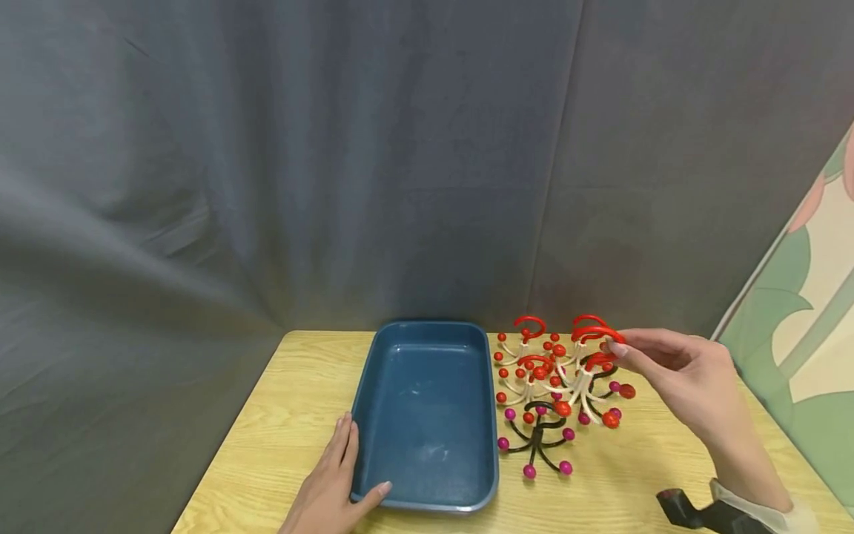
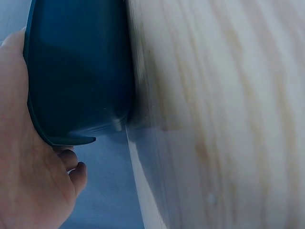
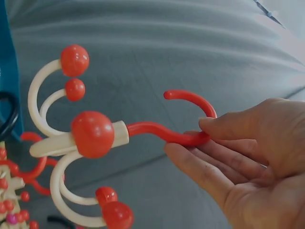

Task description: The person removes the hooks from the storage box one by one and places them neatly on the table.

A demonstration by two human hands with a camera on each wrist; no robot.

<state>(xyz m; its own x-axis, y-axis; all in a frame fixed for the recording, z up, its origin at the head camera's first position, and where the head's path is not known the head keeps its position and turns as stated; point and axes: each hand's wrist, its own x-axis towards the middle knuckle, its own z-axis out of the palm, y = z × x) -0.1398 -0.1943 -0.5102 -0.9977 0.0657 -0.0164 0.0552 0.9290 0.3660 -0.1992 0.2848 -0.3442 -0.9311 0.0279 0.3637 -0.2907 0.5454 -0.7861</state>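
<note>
My right hand (image 1: 687, 378) pinches the red hook of a white multi-arm hanger (image 1: 582, 382) with red ball tips, holding it raised above the table. In the right wrist view, thumb and fingers meet on the hook's bend, and the curved white arms of the hanger (image 3: 52, 144) point away from the hand. A deep blue rectangular tray (image 1: 427, 415) stands left of the hangers. Against its near left corner rests my left hand (image 1: 327, 471), fingers straight along the outer side and thumb over the rim. The left wrist view shows the tray's outer wall (image 2: 81, 71) beside the palm.
Several more hangers stand close together right of the tray: white ones with red hooks (image 1: 530, 326), and black ones with magenta balls (image 1: 537, 437). The wooden table (image 1: 267, 445) meets a grey curtain (image 1: 414, 185) at the back. A flower-patterned panel (image 1: 800, 326) is at the right.
</note>
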